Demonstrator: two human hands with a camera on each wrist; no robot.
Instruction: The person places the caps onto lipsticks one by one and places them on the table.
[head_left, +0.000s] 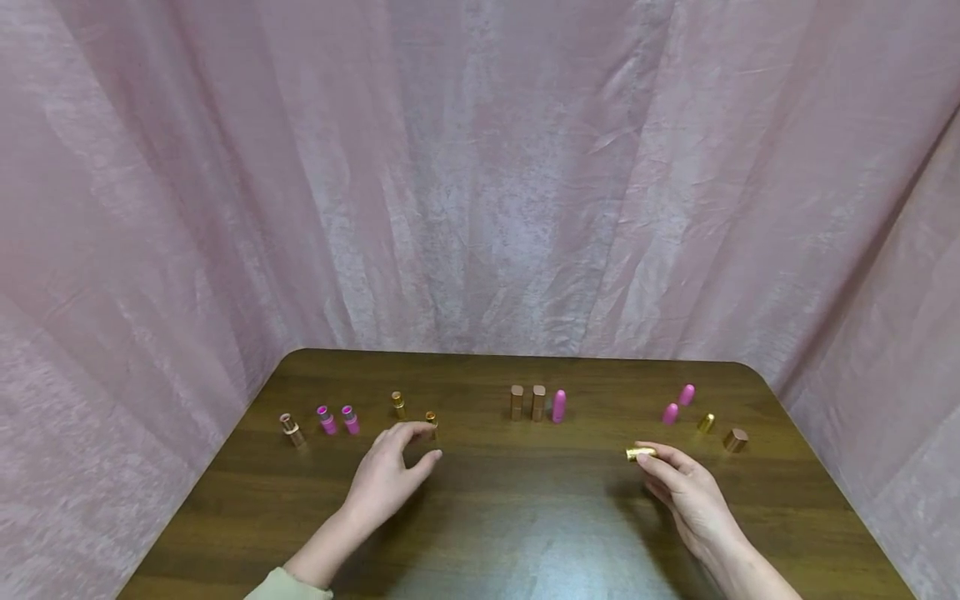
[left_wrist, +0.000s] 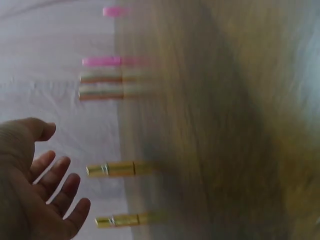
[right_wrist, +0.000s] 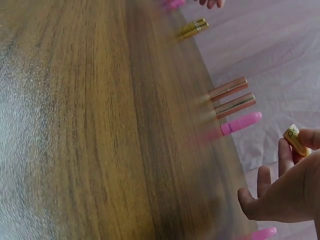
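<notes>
My left hand (head_left: 386,475) reaches over the table beside a gold lipstick tube (head_left: 431,419), thumb and fingers spread apart and nothing gripped. The left wrist view shows this gap too, with the uncapped gold tube (left_wrist: 112,170) standing beyond the fingertips. A second uncapped gold lipstick tube (head_left: 399,405) stands just behind and left of it. On the right, my right hand (head_left: 690,492) pinches a shiny gold lipstick cap (head_left: 641,453) between thumb and fingers, held sideways above the table. Its end faces left, and the right wrist view shows a mark on the cap (right_wrist: 295,139).
Two pink tubes (head_left: 351,420) and a rose-gold tube (head_left: 292,429) stand uncapped at left. Two capped rose-gold lipsticks (head_left: 538,403) and a capped pink one (head_left: 558,406) stand at centre back. Pink caps (head_left: 671,413), a gold cap (head_left: 706,423) and a rose-gold cap (head_left: 736,440) lie right.
</notes>
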